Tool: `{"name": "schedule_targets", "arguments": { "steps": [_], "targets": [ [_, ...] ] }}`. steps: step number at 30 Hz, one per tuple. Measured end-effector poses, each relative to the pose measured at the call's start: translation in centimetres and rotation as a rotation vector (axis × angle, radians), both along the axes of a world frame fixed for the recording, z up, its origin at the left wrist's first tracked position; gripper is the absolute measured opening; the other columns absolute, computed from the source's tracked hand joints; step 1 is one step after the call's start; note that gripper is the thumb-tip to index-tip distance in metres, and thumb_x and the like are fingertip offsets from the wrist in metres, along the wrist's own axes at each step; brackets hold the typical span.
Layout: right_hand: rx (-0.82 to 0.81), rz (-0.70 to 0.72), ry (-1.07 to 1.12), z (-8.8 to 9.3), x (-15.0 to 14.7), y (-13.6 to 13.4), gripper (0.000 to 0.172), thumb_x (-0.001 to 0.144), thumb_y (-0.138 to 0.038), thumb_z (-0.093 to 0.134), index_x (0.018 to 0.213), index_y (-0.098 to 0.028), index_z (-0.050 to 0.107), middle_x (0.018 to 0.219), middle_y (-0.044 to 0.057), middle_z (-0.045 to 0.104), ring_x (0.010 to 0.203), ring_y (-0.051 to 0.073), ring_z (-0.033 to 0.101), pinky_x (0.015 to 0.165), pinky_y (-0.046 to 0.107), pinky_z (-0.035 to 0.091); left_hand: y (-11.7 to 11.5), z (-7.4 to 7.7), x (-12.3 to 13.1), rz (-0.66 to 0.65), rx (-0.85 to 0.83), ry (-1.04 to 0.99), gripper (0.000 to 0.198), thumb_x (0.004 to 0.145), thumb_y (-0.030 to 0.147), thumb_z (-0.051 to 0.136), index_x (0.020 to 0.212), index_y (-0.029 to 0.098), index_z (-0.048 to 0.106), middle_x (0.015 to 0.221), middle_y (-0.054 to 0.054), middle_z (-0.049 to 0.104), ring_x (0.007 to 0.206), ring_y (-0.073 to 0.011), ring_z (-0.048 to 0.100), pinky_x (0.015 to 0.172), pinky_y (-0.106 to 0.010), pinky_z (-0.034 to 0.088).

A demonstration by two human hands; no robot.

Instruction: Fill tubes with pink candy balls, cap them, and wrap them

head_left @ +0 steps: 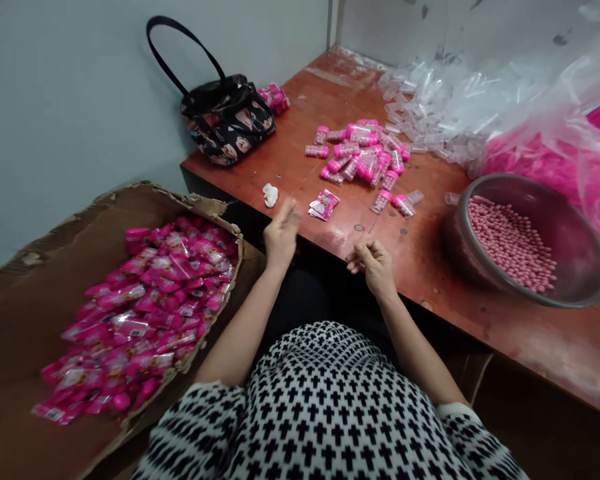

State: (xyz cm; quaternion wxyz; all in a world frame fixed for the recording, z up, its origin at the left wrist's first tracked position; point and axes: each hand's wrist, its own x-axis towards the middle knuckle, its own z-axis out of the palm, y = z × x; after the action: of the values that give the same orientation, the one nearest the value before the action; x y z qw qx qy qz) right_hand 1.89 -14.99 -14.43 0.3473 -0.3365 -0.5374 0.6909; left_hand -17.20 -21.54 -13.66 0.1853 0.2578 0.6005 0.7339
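At the table's front edge, my left hand [282, 235] has its fingers stretched out, slightly blurred, with nothing visible in it. Just beyond it lie a small stack of pink printed sachets [324, 205] and a crumpled white scrap [270, 195]. My right hand [373, 264] hovers at the edge, fingers curled into a pinch; whatever they hold, if anything, is hidden. Past it, a pile of small clear tubes with pink caps [363, 152], filled with pink beads, covers the middle of the table. Two capped tubes [381, 201] lie nearest that hand.
To the left, a cardboard box [15, 293] holds many filled pink packets [150, 300]. A flowered handbag [230, 120] stands at the back left. On the right are a bowl [580, 267] of pink beads [513, 243], empty clear tubes [445, 100] and a bag of pink pieces [545, 160].
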Motion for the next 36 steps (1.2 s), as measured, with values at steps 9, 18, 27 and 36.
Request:
{"name": "schedule_targets", "arguments": {
  "steps": [9, 18, 27, 36],
  "targets": [
    [0.044, 0.059, -0.119, 0.5, 0.1, 0.8, 0.029, 0.077, -0.045, 0.063, 0.074, -0.018, 0.053, 0.061, -0.002, 0.065, 0.046, 0.008, 0.059, 0.041, 0.017, 0.045, 7.5, -4.4, -1.4, -0.078, -0.519, 0.765, 0.019, 0.083, 0.024, 0.057, 0.096, 0.025, 0.070, 0.128, -0.005, 0.058, 0.132, -0.0294, 0.037, 0.111, -0.056, 0.017],
    [0.059, -0.062, -0.021, -0.2, -4.4, 4.6, 0.042, 0.070, -0.039, 0.069, 0.101, -0.024, 0.047, 0.087, -0.002, 0.062, 0.070, 0.010, 0.061, 0.058, 0.022, 0.050, 4.9, -3.4, 2.2, -0.084, -0.204, 0.679, 0.021, 0.084, 0.028, 0.056, 0.099, 0.024, 0.070, 0.123, -0.006, 0.062, 0.124, -0.0221, 0.048, 0.109, -0.043, 0.031],
    [0.171, 0.293, -0.225, 0.7, -2.1, 5.7, 0.038, 0.069, -0.030, 0.065, 0.102, -0.021, 0.050, 0.061, -0.008, 0.052, 0.051, 0.009, 0.049, 0.050, 0.020, 0.038, 1.5, -1.5, 5.3, -0.495, -0.262, -0.380, 0.041, 0.059, 0.050, 0.075, 0.075, 0.012, 0.072, 0.074, -0.006, 0.069, 0.071, -0.0188, 0.066, 0.073, -0.036, 0.056],
    [0.667, -0.274, -1.197, 2.4, -2.8, 12.6, 0.044, 0.081, -0.049, 0.051, 0.089, -0.008, 0.066, 0.093, 0.023, 0.066, 0.097, 0.033, 0.061, 0.081, 0.041, 0.045, 1.5, -1.5, 6.6, -0.355, -0.256, -0.705, 0.027, 0.052, 0.029, 0.083, 0.065, 0.009, 0.069, 0.063, -0.006, 0.067, 0.057, -0.0118, 0.062, 0.056, -0.023, 0.054]
  ]
}}
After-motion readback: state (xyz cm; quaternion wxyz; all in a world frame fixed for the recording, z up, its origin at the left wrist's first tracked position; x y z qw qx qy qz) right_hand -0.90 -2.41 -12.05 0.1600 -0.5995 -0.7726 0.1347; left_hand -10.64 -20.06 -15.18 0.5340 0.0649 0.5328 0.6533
